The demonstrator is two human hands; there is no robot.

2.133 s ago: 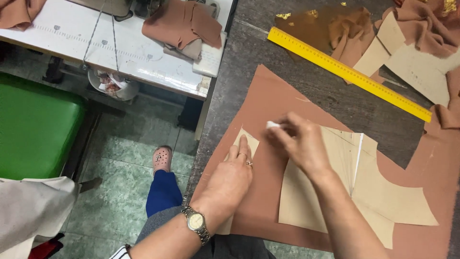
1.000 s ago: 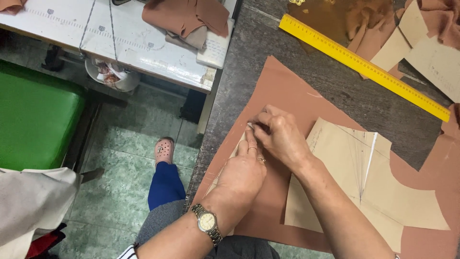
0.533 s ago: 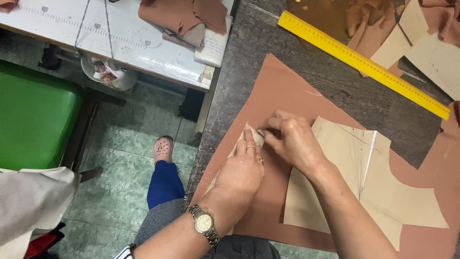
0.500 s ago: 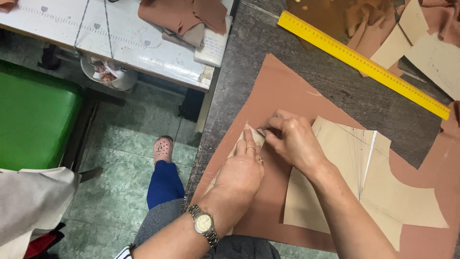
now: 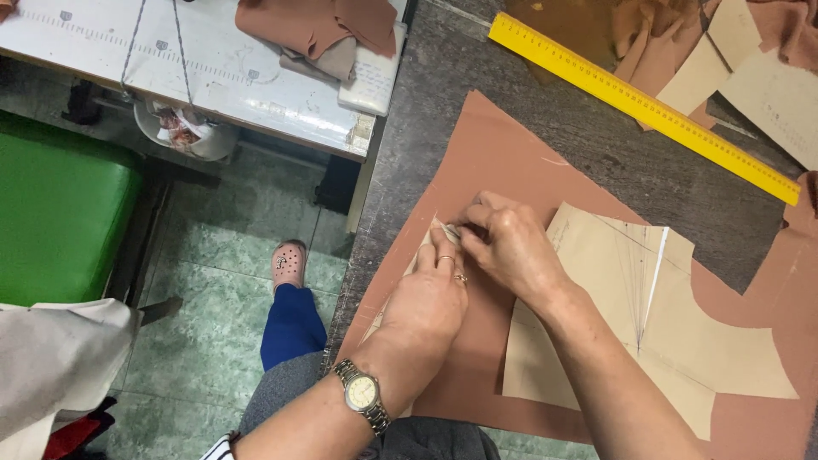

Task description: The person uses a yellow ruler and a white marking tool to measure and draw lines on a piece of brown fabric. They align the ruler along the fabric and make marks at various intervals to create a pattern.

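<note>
Marking step, as I read it: small paper pattern piece (image 5: 426,255) lay flat on the brown fabric (image 5: 503,170), near its left edge, on the dark grey surface (image 5: 426,111). My left hand (image 5: 430,298) lay palm down on the piece, fingers spread forward, pinning it. Grip there: flat and extended, closed on nothing, just pressing. Watch on that wrist, rings on two fingers.

My right hand (image 5: 511,251) came in from the right, wrist bent, fingertips bunched at the top corner of the small piece, just past the left fingertips. Grip was pinched tight on something small and pale; too hidden to name for sure, looked like chalk. Hands were touching or almost so at the fingertips.

To do this well, I judged: keep left pressure even so the paper did not creep, hold the marker tight to the paper edge, use short strokes, and move the left fingers along with the line.

Larger tan pattern piece (image 5: 648,324) lay on the same fabric just right of my right forearm, not touched. Yellow ruler (image 5: 639,102) lay diagonally above, well apart. More tan pieces and fabric scraps sat at top right. White side table (image 5: 170,77) with folded brown cloth stood to the left, with a green seat (image 5: 60,213) below it.
</note>
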